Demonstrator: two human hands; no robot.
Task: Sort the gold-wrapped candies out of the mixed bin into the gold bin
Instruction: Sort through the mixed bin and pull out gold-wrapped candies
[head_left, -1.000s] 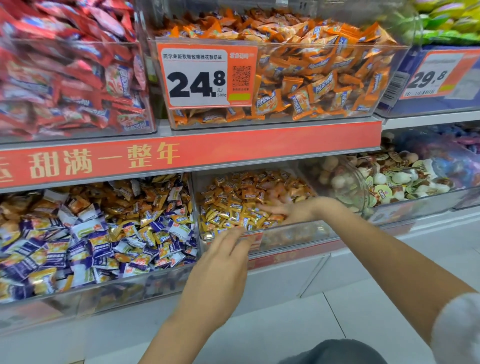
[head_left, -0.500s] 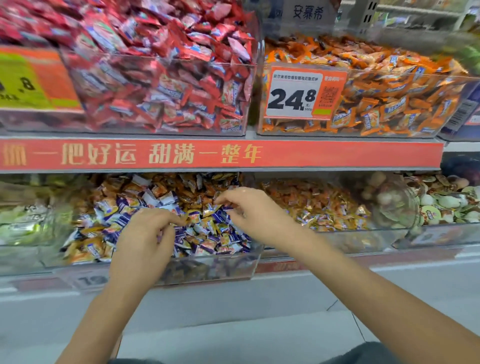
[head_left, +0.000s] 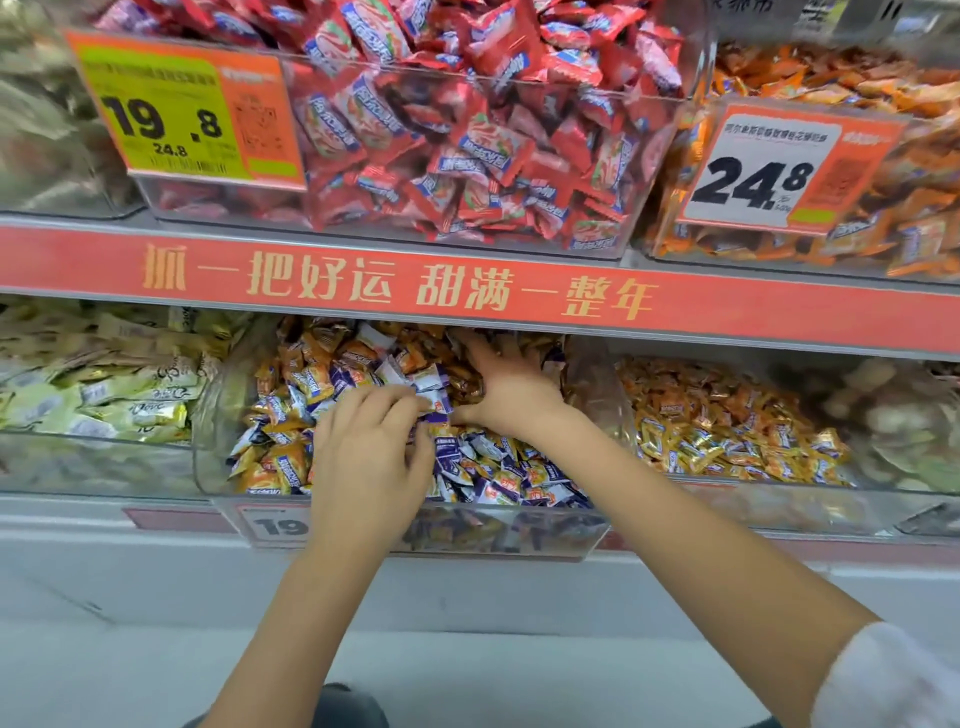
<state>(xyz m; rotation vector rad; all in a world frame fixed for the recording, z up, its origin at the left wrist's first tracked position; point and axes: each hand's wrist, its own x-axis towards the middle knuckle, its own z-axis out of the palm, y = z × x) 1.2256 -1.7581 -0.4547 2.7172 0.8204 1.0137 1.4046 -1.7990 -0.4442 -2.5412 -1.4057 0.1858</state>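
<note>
Left hand (head_left: 363, 457) lowered into mixed bin (head_left: 218, 415), fingers curled among wrappers; whether candy is gripped cannot be told. Right hand (head_left: 511, 389) pressed deeper into pile, fingers spread, thumb out, grip released. Mixed bin filled with purple, white and orange wrappers, gold-wrapped candies (head_left: 462, 382) scattered between, some beside right hand. Gold bin (head_left: 597, 384) set just right of mixed bin, heaped with gold candies. Red shelf strip (head_left: 467, 291) hung close over both bins, reach room narrowed.

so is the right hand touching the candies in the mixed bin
Touching. The head view shows the right hand lying on the pile in the mixed bin, fingers spread among the candies.
</note>
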